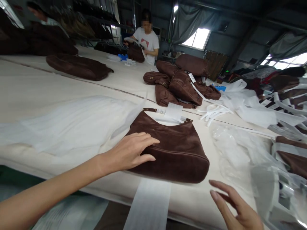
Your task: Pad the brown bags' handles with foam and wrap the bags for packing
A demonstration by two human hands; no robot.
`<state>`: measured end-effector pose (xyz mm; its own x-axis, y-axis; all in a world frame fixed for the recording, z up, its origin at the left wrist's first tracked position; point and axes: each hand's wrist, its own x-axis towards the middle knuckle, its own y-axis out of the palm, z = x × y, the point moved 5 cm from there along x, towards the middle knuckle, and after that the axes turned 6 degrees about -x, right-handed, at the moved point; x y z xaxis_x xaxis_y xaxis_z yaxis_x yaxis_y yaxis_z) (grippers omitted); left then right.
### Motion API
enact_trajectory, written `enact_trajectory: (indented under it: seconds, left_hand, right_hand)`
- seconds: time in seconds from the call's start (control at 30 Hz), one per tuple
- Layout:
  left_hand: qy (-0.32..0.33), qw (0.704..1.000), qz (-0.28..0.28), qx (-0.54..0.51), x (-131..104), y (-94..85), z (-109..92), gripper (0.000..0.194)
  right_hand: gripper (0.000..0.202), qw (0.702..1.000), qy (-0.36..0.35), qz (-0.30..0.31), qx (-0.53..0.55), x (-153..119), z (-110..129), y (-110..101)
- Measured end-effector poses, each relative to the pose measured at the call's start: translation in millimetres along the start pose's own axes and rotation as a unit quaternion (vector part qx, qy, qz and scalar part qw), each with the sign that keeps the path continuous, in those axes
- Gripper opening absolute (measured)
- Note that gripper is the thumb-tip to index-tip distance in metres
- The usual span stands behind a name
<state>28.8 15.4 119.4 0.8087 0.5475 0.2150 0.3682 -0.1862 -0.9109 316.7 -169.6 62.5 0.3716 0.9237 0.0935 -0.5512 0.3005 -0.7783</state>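
A dark brown handbag (172, 143) lies on the pale covered table in front of me, its strap end toward the far side. My left hand (134, 150) rests on the bag's left part, fingers stretched out and thumb apart. Just off the bag's lower right corner, my right hand (235, 204) hovers with thumb and fingers apart and nothing between them. A white foam strip (150, 204) comes out from under the bag and hangs over the table's near edge. Another white wrap piece (174, 111) shows by the strap, beside a printed label (161, 111).
Thin white sheets (69, 121) are spread to the left. Clear plastic bags (232, 153) lie at the right, near a white dispenser-like object (266, 195). Brown bags (182, 83) are piled beyond, with white foam strips (216, 111). A co-worker (148, 41) handles a bag across the table.
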Motion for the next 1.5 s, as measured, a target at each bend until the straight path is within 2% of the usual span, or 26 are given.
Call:
enact_trajectory:
  seconds: [0.03,0.1,0.13,0.2,0.27,0.33,0.43,0.5,0.53,0.57,0.63,0.7,0.73,0.8,0.87,0.97,1.0,1.07,1.13,1.2,1.27,1.37,1.43,1.5]
  left_hand:
    - [-0.017,1.000,0.007,0.010,-4,-1.5,3,0.046]
    - [-0.039,0.999,0.023,0.025,-12,1.1,7,0.053]
    - [-0.045,0.998,0.030,0.030,-14,4.3,8,0.055]
    - [-0.048,0.998,0.039,0.027,-17,11.2,10,0.054]
    - [-0.036,0.999,0.027,0.009,-16,13.6,13,0.055]
    - [-0.024,1.000,0.002,-0.013,-13,9.6,18,0.055]
    - [-0.023,0.996,-0.088,-0.016,0,-8.7,33,0.046]
    - [-0.028,0.987,-0.155,0.020,13,-21.9,48,0.042]
    - [-0.035,0.985,-0.163,0.046,20,-25.1,58,0.044]
    - [-0.050,0.986,-0.144,0.072,27,-24.6,71,0.049]
    - [-0.099,0.989,-0.044,0.101,37,-13.9,102,0.063]
    - [-0.154,0.982,0.059,0.087,38,1.6,133,0.065]
    - [-0.172,0.978,0.090,0.072,36,8.3,146,0.061]
    - [-0.181,0.977,0.105,0.042,31,16.1,164,0.051]
    - [-0.173,0.981,0.079,0.022,27,15.0,173,0.045]
    - [-0.165,0.986,0.005,0.017,22,-4.3,181,0.043]
    - [-0.178,0.983,-0.030,0.035,19,-15.3,186,0.044]
    - [-0.246,0.960,-0.091,0.097,11,-39.1,200,0.047]
    - [-0.328,0.927,-0.102,0.152,2,-58.0,216,0.045]
    - [-0.383,0.903,-0.076,0.178,-6,-68.4,228,0.045]
    - [-0.398,0.894,-0.065,0.193,-11,-74.0,228,0.051]
    - [-0.387,0.889,-0.086,0.229,-15,-76.5,210,0.062]
    - [-0.358,0.897,-0.091,0.242,-18,-71.6,193,0.062]
    - [-0.329,0.917,-0.051,0.218,-24,-58.0,181,0.059]
  right_hand:
    - [0.039,0.996,-0.067,-0.044,-0.031,9,14,-6]
    - [0.049,0.971,-0.202,-0.087,-0.089,27,43,-3]
    - [0.055,0.958,-0.249,-0.088,-0.116,37,54,5]
    - [0.065,0.941,-0.296,-0.048,-0.156,55,65,27]
    - [0.068,0.939,-0.298,0.008,-0.170,67,66,47]
    - [0.067,0.945,-0.281,0.038,-0.165,72,62,57]
    - [0.065,0.950,-0.268,0.040,-0.152,70,57,56]
    - [0.065,0.951,-0.271,0.034,-0.145,66,57,53]
    - [0.066,0.951,-0.271,0.034,-0.144,64,57,52]
    - [0.067,0.951,-0.271,0.035,-0.144,63,57,52]
    - [0.069,0.951,-0.270,0.037,-0.148,62,57,53]
    - [0.070,0.950,-0.266,0.038,-0.157,63,56,55]
    - [0.070,0.950,-0.266,0.037,-0.161,63,55,56]
    - [0.070,0.948,-0.266,0.042,-0.170,65,54,58]
    - [0.070,0.947,-0.262,0.048,-0.178,68,51,59]
    - [0.067,0.946,-0.255,0.051,-0.192,75,48,60]
    - [0.066,0.945,-0.256,0.051,-0.198,77,48,60]
    - [0.066,0.941,-0.265,0.052,-0.205,79,48,60]
    - [0.068,0.938,-0.275,0.050,-0.206,81,49,59]
    - [0.069,0.936,-0.286,0.047,-0.199,81,49,56]
    - [0.067,0.937,-0.290,0.049,-0.189,80,46,53]
    - [0.064,0.944,-0.281,0.051,-0.168,78,35,49]
    - [0.060,0.950,-0.267,0.047,-0.153,78,29,48]
    - [0.055,0.956,-0.254,0.043,-0.138,79,25,49]
